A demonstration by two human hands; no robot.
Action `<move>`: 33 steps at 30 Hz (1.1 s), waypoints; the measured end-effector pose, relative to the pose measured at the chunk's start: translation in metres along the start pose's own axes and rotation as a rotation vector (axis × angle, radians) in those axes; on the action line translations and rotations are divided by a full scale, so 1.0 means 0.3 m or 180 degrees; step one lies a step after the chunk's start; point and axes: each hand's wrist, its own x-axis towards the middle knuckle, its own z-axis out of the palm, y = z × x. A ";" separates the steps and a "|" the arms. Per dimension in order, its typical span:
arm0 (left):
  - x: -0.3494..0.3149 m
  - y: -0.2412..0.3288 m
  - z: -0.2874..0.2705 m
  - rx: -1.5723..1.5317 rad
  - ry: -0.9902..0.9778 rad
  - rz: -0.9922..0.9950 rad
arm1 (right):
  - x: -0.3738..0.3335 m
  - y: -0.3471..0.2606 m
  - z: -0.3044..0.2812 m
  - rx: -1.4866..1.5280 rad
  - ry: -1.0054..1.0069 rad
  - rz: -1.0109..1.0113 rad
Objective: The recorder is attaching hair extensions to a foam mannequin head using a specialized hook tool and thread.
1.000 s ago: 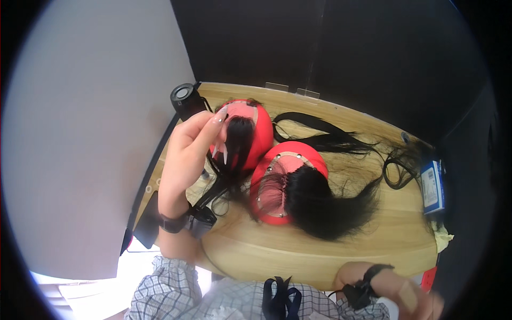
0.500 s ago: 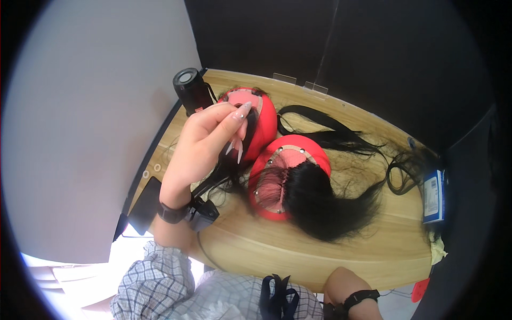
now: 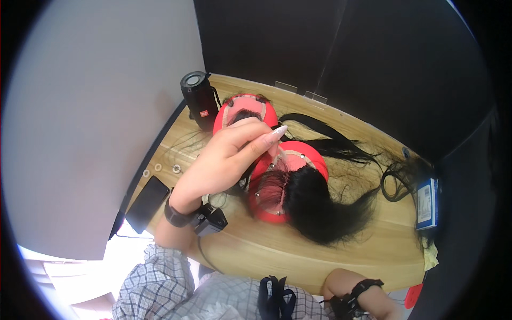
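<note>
My left hand [image 3: 234, 154] hovers over the gap between two red dome-shaped wig blocks. Its thumb and index finger are pinched together; whatever they hold is too fine to make out. The nearer wig block [image 3: 317, 154] carries a mesh cap edged with pins, and a thick bundle of black hair [image 3: 325, 208] falls from it to the right. Partly behind my hand is the farther wig block [image 3: 220, 120], also with a pinned cap and some dark hair. My right hand [image 3: 338, 280] is low, by the table's near edge, its fingers hidden from view.
A black cylindrical speaker [image 3: 198, 101] stands at the back left, with a phone [image 3: 146, 205] and small rings [image 3: 158, 167] nearer me. Long black hair strands [image 3: 320, 125] lie behind the blocks. A blue-and-white box [image 3: 426, 202] is at the right. Dark panels [image 3: 394, 69] enclose the wooden table [image 3: 298, 256].
My left hand has moved right and slightly down, from over the farther wig block toward the nearer one, still pinched. The whole view has shifted a little. My right hand stays low.
</note>
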 end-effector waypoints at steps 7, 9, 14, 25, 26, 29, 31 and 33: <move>-0.023 -0.005 0.016 -0.0042 0.0041 0.0122 | 0.033 0.106 -0.205 0.0184 0.0356 0.0202; -0.019 -0.001 0.028 -0.0719 -0.0170 -0.0038 | -0.004 0.122 -0.232 -0.0608 0.0861 0.0831; -0.029 0.010 0.044 -0.0714 -0.0373 0.0034 | -0.007 0.380 -0.225 -0.2489 0.2059 0.1979; -0.033 0.014 0.069 -0.0662 -0.0480 0.0039 | -0.010 0.540 -0.194 -0.3452 0.1851 0.3133; -0.033 0.014 0.065 -0.0591 -0.0436 0.0077 | -0.030 0.545 -0.203 -0.3288 0.1893 0.3077; -0.028 0.025 0.057 -0.0687 -0.0297 0.0363 | -0.049 0.528 -0.224 -0.3079 0.2010 0.3112; -0.031 0.027 0.050 -0.0814 -0.0167 0.0594 | -0.052 0.519 -0.235 -0.2985 0.2077 0.3177; -0.033 0.020 0.045 -0.2221 -0.0292 0.0785 | -0.052 0.507 -0.242 -0.2846 0.2220 0.3185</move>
